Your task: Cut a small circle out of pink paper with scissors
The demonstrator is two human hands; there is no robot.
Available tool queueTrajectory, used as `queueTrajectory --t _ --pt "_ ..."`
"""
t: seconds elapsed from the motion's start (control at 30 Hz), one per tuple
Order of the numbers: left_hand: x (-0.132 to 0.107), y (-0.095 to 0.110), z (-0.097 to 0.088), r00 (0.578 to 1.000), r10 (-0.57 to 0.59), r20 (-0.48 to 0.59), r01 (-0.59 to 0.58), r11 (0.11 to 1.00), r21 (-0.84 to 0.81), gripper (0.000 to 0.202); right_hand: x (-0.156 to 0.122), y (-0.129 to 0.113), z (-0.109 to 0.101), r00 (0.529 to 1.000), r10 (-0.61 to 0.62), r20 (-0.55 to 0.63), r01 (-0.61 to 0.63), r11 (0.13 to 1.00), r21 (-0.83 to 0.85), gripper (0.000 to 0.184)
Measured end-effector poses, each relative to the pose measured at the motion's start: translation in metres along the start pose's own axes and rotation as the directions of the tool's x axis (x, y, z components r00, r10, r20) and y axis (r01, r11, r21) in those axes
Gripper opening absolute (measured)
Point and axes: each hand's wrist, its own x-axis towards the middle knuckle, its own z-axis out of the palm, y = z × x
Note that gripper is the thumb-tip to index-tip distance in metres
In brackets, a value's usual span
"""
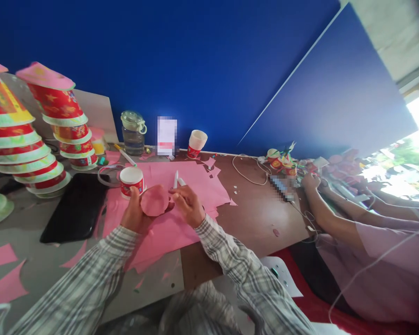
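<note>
My left hand is closed round the edge of a roughly round piece of pink paper, held above the table. Just right of that piece, my right hand has its fingers pinched together; whatever is in them is too small to make out. Behind the paper stands a red and white paper cup. Two white pens lie beyond my right fingers. Large pink paper sheets spread out below both hands.
Stacked red paper-cup towers with pink cone tops rise at the left, near a black phone. A water jug and stacked cups stand against the blue panel. At the right, another person's arm reaches over the table.
</note>
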Motion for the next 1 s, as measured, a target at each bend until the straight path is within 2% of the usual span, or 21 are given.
queueTrajectory --t 0.13,0.27,0.4,0.83,1.0 --pt "0.0 -0.006 0.0 0.999 0.049 0.024 -0.049 0.999 0.021 0.062 0.002 -0.008 0.007 0.999 0.043 -0.009 -0.043 0.999 0.026 0.039" --pt "0.001 -0.007 -0.001 0.999 0.038 -0.026 -0.036 0.998 0.061 0.063 0.003 -0.005 0.011 0.994 0.091 -0.056 -0.09 0.996 0.024 0.032" --pt "0.0 -0.006 0.001 0.999 0.016 -0.028 -0.014 0.997 0.075 0.063 0.002 -0.004 0.012 0.99 0.129 -0.054 -0.127 0.991 0.04 0.028" --pt "-0.004 -0.005 0.005 0.998 0.004 -0.056 0.002 0.994 0.111 0.063 0.005 -0.011 0.013 0.985 0.168 -0.042 -0.167 0.986 0.023 0.026" --pt "0.001 -0.007 0.001 1.0 0.004 -0.017 -0.002 0.994 0.105 0.064 0.006 -0.01 0.014 0.984 0.173 -0.043 -0.173 0.985 0.001 0.026"
